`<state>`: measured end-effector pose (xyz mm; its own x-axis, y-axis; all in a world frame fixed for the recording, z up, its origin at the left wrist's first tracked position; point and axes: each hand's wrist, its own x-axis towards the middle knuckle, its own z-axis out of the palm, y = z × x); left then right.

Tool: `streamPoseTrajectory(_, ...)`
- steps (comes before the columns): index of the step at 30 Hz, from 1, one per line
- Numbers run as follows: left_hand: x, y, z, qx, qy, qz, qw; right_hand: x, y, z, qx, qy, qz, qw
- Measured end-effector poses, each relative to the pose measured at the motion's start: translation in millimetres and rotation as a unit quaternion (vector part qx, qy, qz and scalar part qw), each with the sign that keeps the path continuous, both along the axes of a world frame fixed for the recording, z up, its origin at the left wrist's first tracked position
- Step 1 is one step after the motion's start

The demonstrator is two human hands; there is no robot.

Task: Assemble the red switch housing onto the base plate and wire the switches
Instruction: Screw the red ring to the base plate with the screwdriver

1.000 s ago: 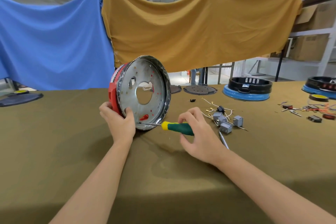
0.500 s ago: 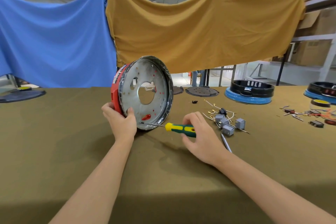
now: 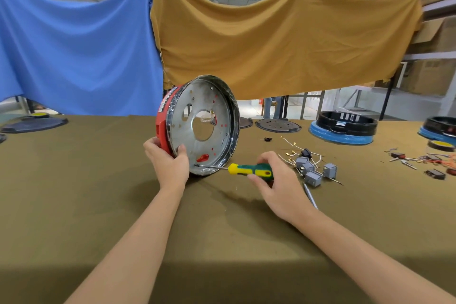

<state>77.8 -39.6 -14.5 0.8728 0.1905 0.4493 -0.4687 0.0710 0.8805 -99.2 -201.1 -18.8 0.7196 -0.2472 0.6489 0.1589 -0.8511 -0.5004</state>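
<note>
Head view: both your forearms reached forward over the olive-brown table cover (image 3: 74,205), bare to the elbow, converging toward the work near the table's middle. Your left hand (image 3: 167,163) sat at the lower left rim of the assembly, fingers curled behind the red switch housing (image 3: 162,126) and thumb hooked over the front lip of the metal base plate (image 3: 222,128), gripping both and keeping them stood on edge, tilted, the plate's dished face turned toward you and to the right. The housing sat against the plate's back, its red showing through the small holes and a slot low on the plate. Your right hand (image 3: 278,182) lay just right of the assembly, wrist low above the cloth, fingers and thumb curled round the green-and-yellow handle of the screwdriver (image 3: 249,170). The shaft ran nearly level to the left, its tip touching the plate's inner face near the bottom rim, just beside your left thumb. Right of that hand lay a cluster of grey switches (image 3: 313,170) with loose wires (image 3: 291,145), and a thin metal tool partly hidden behind your wrist. Farther right, more small parts and orange wire; I couldn't tell them apart. Across the table's far side stood black-and-blue round units (image 3: 343,128) and flat dark discs (image 3: 34,123). Blue cloth (image 3: 74,44) and a mustard cloth (image 3: 283,39) hung behind.
</note>
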Motion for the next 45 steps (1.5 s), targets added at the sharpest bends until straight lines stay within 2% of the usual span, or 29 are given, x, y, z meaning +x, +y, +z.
streamPoseTrajectory(4, -0.2, -0.8, -1.9, 0.004, 0.001, 0.002, 1.0, 1.9, -0.2, -0.6, -0.017, 0.019, -0.052, 0.998)
streamPoseTrajectory(11, -0.5, -0.4, -0.9, -0.007, 0.008, -0.004, 1.0, 0.7, -2.9, -2.1, 0.01, -0.015, 0.04, 0.999)
streamPoseTrajectory(14, -0.5, -1.3, -1.8, 0.002, 0.003, -0.004, 1.0, 3.9, -2.2, -1.0, 0.003, -0.022, -0.027, 0.999)
streamPoseTrajectory(17, -0.3, -1.4, -2.2, 0.003, 0.001, -0.004, 1.0, 5.0, -1.4, -0.4, -0.018, 0.037, -0.068, 0.997)
streamPoseTrajectory(22, 0.1, -0.7, -1.2, -0.012, 0.018, -0.002, 1.0, 4.4, -3.9, -2.4, 0.003, 0.023, -0.006, 1.0)
streamPoseTrajectory(25, 0.6, -1.7, -1.7, -0.006, 0.015, -0.002, 1.0, 2.7, -4.6, -1.3, 0.011, -0.012, -0.022, 1.0)
streamPoseTrajectory(27, -0.1, -1.8, -2.2, 0.007, 0.004, 0.002, 1.0, 2.7, -4.8, 0.4, 0.031, 0.01, -0.057, 0.998)
streamPoseTrajectory(30, -0.6, -2.4, -2.3, 0.015, -0.003, 0.005, 1.0, 4.4, -4.6, -0.9, 0.003, 0.067, -0.084, 0.994)
streamPoseTrajectory(36, 1.2, -1.0, -1.4, -0.023, 0.029, -0.003, 0.999, 1.9, -3.3, -1.8, 0.005, 0.022, 0.037, 0.999)
streamPoseTrajectory(39, 1.1, -0.8, -1.1, -0.019, 0.027, -0.005, 0.999, 2.6, -2.7, -1.7, -0.008, -0.005, -0.002, 1.0)
streamPoseTrajectory(42, -1.5, -2.5, -1.6, 0.024, -0.006, 0.001, 1.0, 6.2, -5.1, -1.8, 0.013, 0.068, -0.067, 0.995)
streamPoseTrajectory(45, -2.4, -3.2, -1.2, 0.022, -0.008, -0.003, 1.0, 5.1, -4.1, -2.4, 0.007, 0.086, -0.067, 0.994)
